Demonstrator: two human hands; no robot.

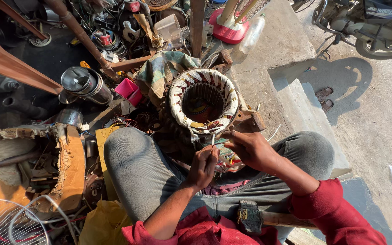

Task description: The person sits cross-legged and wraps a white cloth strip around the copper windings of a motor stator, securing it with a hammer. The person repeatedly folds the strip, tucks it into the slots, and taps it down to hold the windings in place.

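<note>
The person sits over a stator (203, 100), a big ring wound in white-wrapped coils, upright just beyond the knees with its hollow core open to view. Left of it a torn cardboard box (64, 168) holds dark metal parts, hard to make out. Further up lies a shiny steel canister (86, 84), on its side, contents hidden, and beside it a small pink tub (129, 90). A clear plastic bottle (252, 34) leans by the concrete step. A hammer (250, 216) rests in the lap. The left hand (203, 167) pinches a thin stick at the stator's near rim, fingers narrow around it. The right hand (249, 147) touches the same rim; its grip cannot be told.
</note>
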